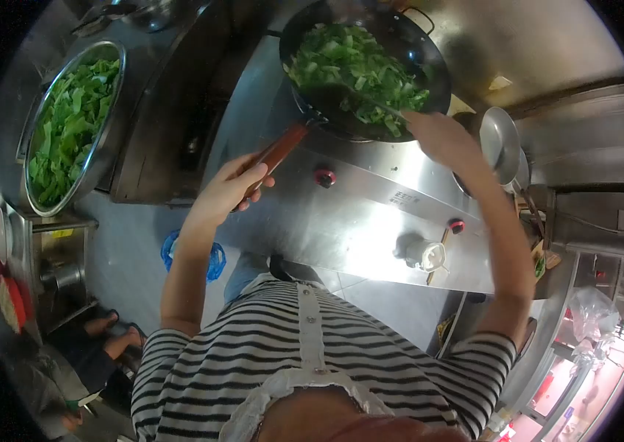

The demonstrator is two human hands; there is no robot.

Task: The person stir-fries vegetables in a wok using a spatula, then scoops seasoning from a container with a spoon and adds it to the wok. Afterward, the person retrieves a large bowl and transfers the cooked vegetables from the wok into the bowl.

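A black wok (433, 55) sits on the steel stove at the top centre, with chopped leafy greens (348, 59) heaped inside it. My left hand (234, 188) is closed around the wok's reddish-brown wooden handle (282, 149), which points down and left. At the wok's right front edge, my right hand (444, 140) grips a long-handled cooking utensil (384, 107). Its dark head lies among the greens, and whether it is a spatula or a ladle I cannot tell. The fingers of that hand are slightly blurred.
An oval metal basin (122, 74) of raw leafy greens stands at the left. Red knobs (324, 177) and a white cup (429, 255) are on the stove front. Metal pans (501, 147) lie at the right. A blue plastic bag (214, 259) is low at left; another person's legs (117, 342) show nearby.
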